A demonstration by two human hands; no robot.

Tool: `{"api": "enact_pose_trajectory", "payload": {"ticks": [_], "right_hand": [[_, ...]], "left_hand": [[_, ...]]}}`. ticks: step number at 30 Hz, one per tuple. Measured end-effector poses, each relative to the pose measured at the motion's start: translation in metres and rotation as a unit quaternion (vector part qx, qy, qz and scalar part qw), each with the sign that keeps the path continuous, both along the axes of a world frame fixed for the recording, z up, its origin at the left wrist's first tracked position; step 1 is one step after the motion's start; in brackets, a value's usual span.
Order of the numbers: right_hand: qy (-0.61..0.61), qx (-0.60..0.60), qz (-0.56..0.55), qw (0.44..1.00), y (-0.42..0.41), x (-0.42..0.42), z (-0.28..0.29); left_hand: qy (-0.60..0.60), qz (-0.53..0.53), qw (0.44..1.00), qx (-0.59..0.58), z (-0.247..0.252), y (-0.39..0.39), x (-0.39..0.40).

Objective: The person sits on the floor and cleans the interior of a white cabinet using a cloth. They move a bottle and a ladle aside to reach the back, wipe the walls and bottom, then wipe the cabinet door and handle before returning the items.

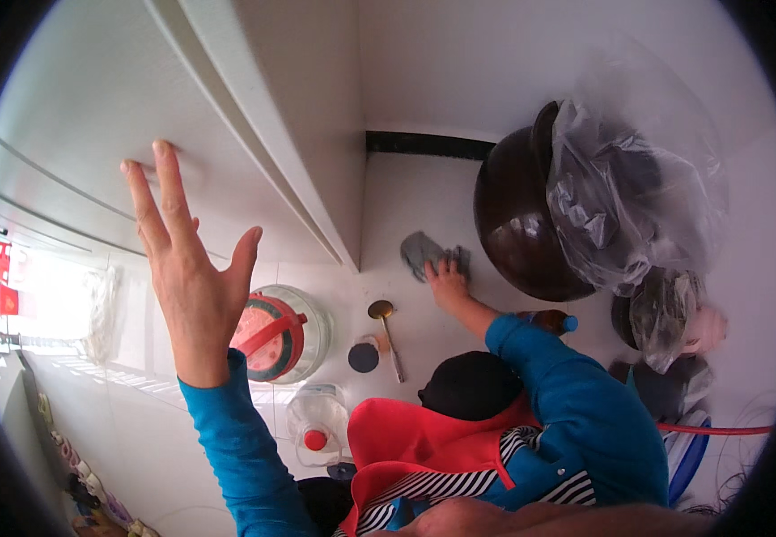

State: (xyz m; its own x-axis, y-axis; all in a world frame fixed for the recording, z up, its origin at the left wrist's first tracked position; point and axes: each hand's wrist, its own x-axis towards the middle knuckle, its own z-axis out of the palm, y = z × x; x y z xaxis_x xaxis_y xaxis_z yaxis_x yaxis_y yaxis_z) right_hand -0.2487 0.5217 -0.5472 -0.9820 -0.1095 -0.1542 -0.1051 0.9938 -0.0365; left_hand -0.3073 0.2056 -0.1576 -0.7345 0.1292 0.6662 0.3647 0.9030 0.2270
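Note:
My left hand (190, 282) is raised with its fingers apart, its fingertips against or close to the smooth white door panel (106, 101) of a tall appliance or cabinet. Down on the pale floor, my right hand (449, 285) has its fingers on a crumpled grey cloth (422, 254), just left of a large dark brown glazed pot (518, 215). Between my hands and knees lie a metal ladle (388, 329) and a small jar with a dark lid (363, 358). Beside my right forearm, a brown bottle with a blue cap (552, 323) is partly hidden by the sleeve.
Clear plastic sheeting (629, 194) covers the pot's mouth. A glass jar with a red watermelon-patterned lid (270, 335) stands near my left wrist, a clear plastic jug (317, 416) behind it. Bagged vessels (666, 315) sit at right. A black strip (428, 144) runs along the wall base.

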Motion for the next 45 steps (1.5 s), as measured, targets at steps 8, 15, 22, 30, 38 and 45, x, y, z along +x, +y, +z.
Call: {"api": "enact_pose_trajectory", "payload": {"ticks": [8, 15, 22, 30, 38, 45], "right_hand": [[-0.172, -0.084, 0.036, 0.981, 0.005, 0.082, 0.076], [-0.032, -0.110, -0.015, 0.993, -0.006, -0.040, 0.109], [-0.037, -0.063, -0.012, 0.997, -0.050, -0.151, 0.053], [-0.047, -0.036, 0.146, 0.988, -0.046, -0.097, 0.022], [-0.254, -0.090, 0.134, 0.954, -0.023, -0.009, 0.062], [-0.253, -0.300, 0.096, 0.915, 0.025, 0.082, 0.111]], "left_hand": [[-0.042, -0.025, 0.998, 0.025, 0.009, -0.009, 0.008], [-0.036, -0.020, 0.999, 0.016, 0.001, -0.012, 0.003], [-0.044, -0.019, 0.999, -0.001, 0.003, -0.010, 0.002], [-0.051, -0.005, 0.999, -0.007, 0.003, -0.006, 0.003], [-0.032, -0.013, 0.999, -0.025, 0.004, -0.013, 0.003], [-0.020, -0.022, 0.999, -0.011, 0.002, -0.016, 0.001]]}}
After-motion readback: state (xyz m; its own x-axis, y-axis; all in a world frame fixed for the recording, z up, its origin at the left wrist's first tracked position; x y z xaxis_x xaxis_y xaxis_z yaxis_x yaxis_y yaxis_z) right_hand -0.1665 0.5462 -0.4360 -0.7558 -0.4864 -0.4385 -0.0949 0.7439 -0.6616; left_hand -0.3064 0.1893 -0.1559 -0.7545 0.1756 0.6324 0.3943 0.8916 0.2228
